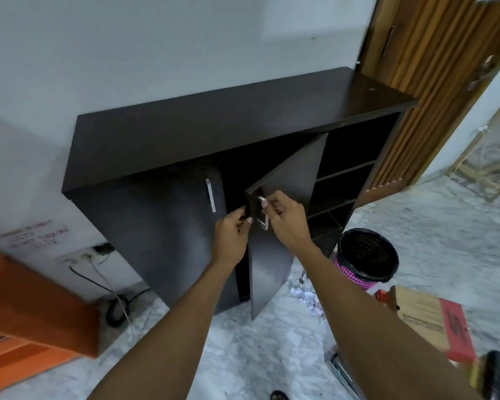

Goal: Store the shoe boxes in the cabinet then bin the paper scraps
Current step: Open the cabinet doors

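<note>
right hand (286,223) — fingers curled round handle (266,222) | left hand (231,233) pinches edge of door (295,174) (half open) | bin (351,274) beside cabinet (214,119)

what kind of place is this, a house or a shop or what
Most likely a room in a home, maybe an entry hall. A dark cabinet with open shelves stands against a plain wall, a slatted wooden door is beside it, and the marble-look floor has a bin on it.
</note>
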